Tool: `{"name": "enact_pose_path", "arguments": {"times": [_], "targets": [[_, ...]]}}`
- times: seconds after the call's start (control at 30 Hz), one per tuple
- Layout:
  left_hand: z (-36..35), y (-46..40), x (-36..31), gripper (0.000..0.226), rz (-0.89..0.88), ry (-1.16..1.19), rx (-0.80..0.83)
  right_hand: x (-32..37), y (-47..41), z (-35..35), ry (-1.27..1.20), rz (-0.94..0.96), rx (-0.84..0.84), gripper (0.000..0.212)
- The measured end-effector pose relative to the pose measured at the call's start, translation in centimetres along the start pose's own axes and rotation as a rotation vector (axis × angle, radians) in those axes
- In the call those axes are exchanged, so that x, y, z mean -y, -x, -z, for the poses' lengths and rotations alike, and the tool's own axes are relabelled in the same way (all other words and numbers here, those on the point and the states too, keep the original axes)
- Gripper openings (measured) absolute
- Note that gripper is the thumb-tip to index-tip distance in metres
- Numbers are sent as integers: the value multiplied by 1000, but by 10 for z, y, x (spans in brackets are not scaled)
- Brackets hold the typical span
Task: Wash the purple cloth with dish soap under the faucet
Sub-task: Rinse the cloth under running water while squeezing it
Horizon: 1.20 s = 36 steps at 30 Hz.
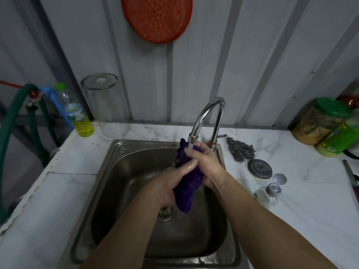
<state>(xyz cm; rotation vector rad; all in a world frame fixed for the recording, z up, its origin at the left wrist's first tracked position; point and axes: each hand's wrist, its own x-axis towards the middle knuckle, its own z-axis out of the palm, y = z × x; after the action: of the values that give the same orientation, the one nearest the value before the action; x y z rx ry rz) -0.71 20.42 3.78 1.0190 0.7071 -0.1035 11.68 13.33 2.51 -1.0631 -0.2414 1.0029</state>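
Two bare forearms reach in from the bottom edge, with no sleeve, watch or ring showing on either. The left hand [174, 183] and right hand [206, 166] glisten with wet patches (brightest along the left fingers [191, 166]).

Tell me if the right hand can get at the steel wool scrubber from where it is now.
Probably yes. The scrubber lies on the counter just right of the right hand, nothing between them, but that hand is gripping the purple cloth and must let go first.

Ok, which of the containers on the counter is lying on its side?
The small clear bottle right of the sink, its cap pointing away. The yellow-liquid bottle, glass jar and green-lidded jars stand upright.
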Motion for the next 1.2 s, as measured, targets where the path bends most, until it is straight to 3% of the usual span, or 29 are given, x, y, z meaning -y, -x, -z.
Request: {"name": "enact_pose_path", "arguments": {"times": [0.1,0.17,0.23,0.37,0.5,0.6,0.7,0.77,0.9,1.03,1.2], "targets": [[0,3,-3,43,-15,-326,27,2,2,-4,61,24,-43,29],[-3,2,-5,38,-2,-496,-41,2,3,-7,112,12,-81,20],[-7,-1,-5,32,-26,-653,-136,1,3,-8,139,-7,-120,26],[-13,-10,1,16,-118,-786,-263,3,-1,-13,279,5,-168,28],[-14,-18,10,23,-211,-926,-434,0,-10,-20,302,46,-308,23],[-11,-18,5,22,-294,-1008,-436,-1,-12,-17,243,22,-284,29],[-6,-18,-7,18,-319,-1009,-324,1,-5,-13,34,-29,-69,53],[-5,-18,-12,22,-289,-973,-256,1,-3,-13,145,-10,-12,58],[-7,-21,-15,23,-144,-874,-309,-3,-8,-17,95,134,-90,37],[-12,-23,-21,12,-189,-939,-386,-3,-14,-21,16,150,-175,31],[-20,-22,-17,15,-237,-1094,-439,-1,-20,-22,256,155,-365,10]]}}
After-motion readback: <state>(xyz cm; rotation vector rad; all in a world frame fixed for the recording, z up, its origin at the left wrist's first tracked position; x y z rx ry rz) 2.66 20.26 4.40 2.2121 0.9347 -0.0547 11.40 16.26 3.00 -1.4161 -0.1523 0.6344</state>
